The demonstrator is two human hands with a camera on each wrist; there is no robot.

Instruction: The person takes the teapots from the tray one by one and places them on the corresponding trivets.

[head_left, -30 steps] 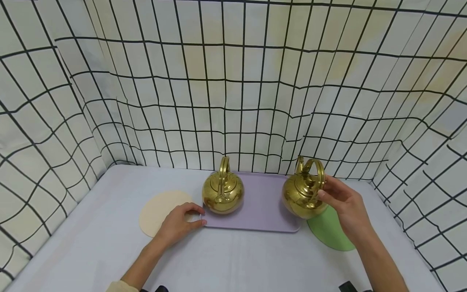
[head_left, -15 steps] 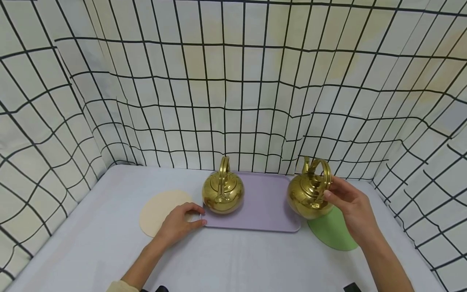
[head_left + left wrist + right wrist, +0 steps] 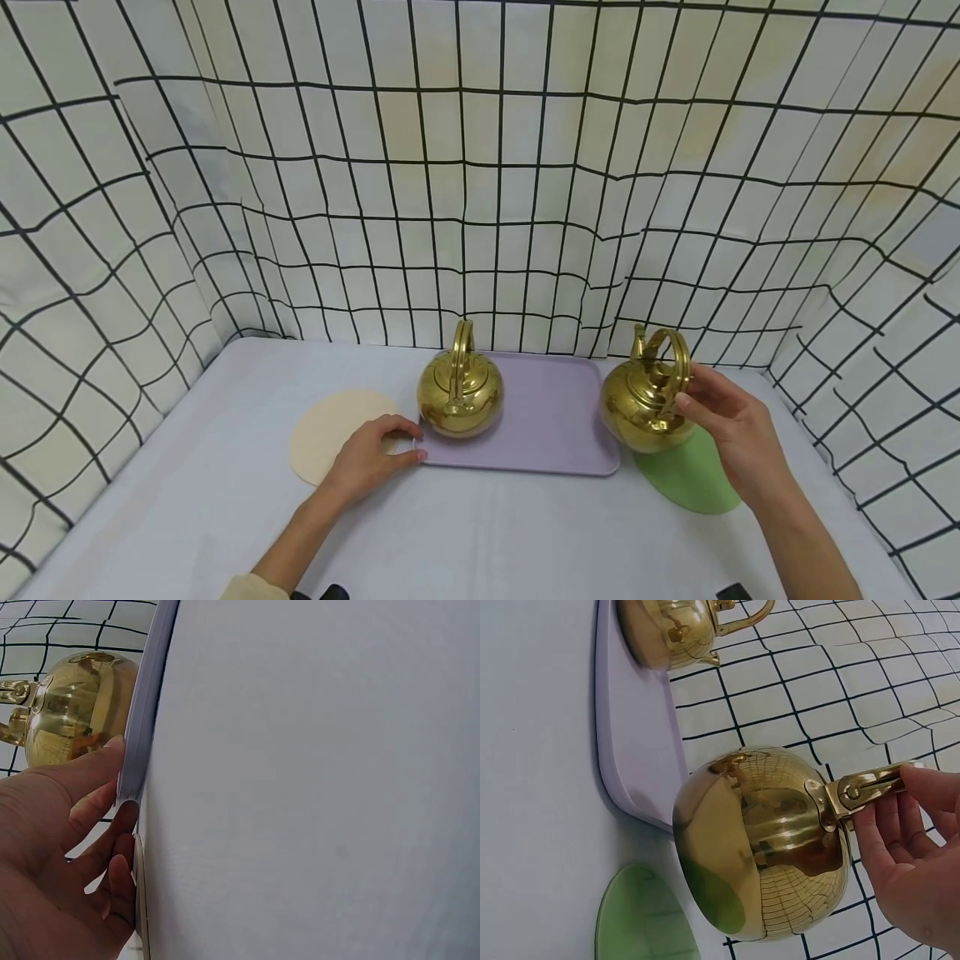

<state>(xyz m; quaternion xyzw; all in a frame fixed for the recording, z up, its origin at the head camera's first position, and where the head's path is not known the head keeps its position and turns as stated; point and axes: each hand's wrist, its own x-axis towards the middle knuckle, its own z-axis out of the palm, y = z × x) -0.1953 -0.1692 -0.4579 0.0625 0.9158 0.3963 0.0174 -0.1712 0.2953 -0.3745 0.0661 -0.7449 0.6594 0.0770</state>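
Observation:
My right hand (image 3: 738, 437) grips the upright handle of a shiny brass kettle (image 3: 641, 410). In the right wrist view this kettle (image 3: 769, 847) hangs tilted, raised off the table, near the tray's end and the green round mat (image 3: 641, 915). A second brass kettle (image 3: 459, 398) stands upright on the left part of a lilac tray (image 3: 551, 425). My left hand (image 3: 367, 461) holds the front left corner of that tray between thumb and fingers. The left wrist view shows the thumb against the tray's edge (image 3: 142, 712), close to the standing kettle (image 3: 82, 705).
A beige round mat (image 3: 318, 437) lies left of the tray, partly under the left hand. The green mat (image 3: 693, 483) lies at the tray's right. White walls with a black grid (image 3: 517, 192) enclose the white-covered table (image 3: 480, 533) at the back and sides.
My right hand has carried its kettle to the right, from above the tray's right end toward the green mat. The left hand, the tray and the standing kettle have stayed put.

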